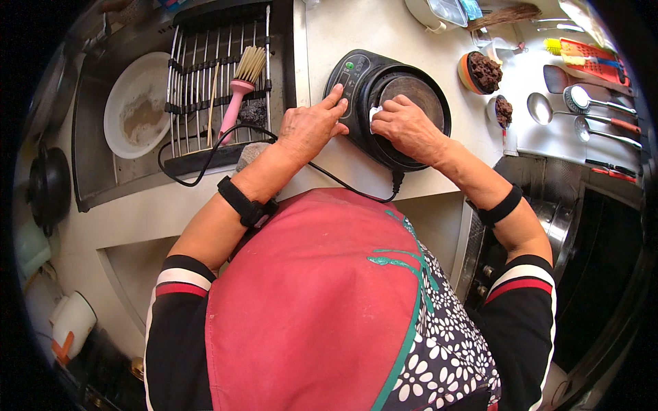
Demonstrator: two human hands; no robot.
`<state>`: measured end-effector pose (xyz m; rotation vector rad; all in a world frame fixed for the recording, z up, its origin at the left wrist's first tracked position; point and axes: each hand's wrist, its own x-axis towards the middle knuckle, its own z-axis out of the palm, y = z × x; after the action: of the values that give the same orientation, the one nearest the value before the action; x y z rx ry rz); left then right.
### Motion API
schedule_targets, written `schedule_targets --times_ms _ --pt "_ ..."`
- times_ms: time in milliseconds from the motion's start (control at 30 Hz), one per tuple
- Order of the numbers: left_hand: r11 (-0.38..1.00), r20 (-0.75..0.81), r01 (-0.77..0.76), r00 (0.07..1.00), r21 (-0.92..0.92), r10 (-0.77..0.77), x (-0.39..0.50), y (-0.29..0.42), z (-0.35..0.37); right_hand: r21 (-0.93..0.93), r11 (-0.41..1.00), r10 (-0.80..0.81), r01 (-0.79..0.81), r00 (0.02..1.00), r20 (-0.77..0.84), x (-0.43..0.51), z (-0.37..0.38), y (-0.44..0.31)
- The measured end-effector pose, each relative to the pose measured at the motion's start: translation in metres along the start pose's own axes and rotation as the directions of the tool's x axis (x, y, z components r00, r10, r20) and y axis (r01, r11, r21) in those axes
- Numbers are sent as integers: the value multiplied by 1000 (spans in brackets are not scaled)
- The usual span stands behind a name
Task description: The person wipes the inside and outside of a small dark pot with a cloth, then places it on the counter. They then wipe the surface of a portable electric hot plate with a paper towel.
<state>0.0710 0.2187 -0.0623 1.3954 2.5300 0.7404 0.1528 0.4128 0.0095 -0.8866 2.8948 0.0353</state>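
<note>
A black electric hot plate [447, 115] with a round pan surface and a lit green mark on its control panel [354, 77] stands on the white counter. My right hand [406, 126] is closed on a crumpled white cloth or tissue [375, 114] and presses it at the left rim of the round plate. Fingers spread, my left hand [311, 126] rests at the edge of the control panel and holds nothing that I can see. A black power cord [339, 180] runs from the appliance's near side, passing beneath my left forearm.
Left, a sink holds a white basin [115, 123] of cloudy water; a metal roll-up rack [177, 120] carries a pink-handled brush [237, 100]. Right are an orange bowl [465, 74] of dark brown paste, a smaller filled cup [493, 115], a ladle [540, 109] and other utensils.
</note>
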Motion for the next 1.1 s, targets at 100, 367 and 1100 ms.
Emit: schedule_targets --times_ms 100,367,1100 --pt "1000 12 6 1000 6 -6 -1 1 -1 37 998 -52 51 998 18 -1 -2 6" --pt "999 18 -5 1000 36 4 0 2 1 -42 994 95 -102 986 -134 0 6 -6" --pt "999 26 -10 1000 48 8 1 2 2 292 927 220 -236 972 84 25 5 28"
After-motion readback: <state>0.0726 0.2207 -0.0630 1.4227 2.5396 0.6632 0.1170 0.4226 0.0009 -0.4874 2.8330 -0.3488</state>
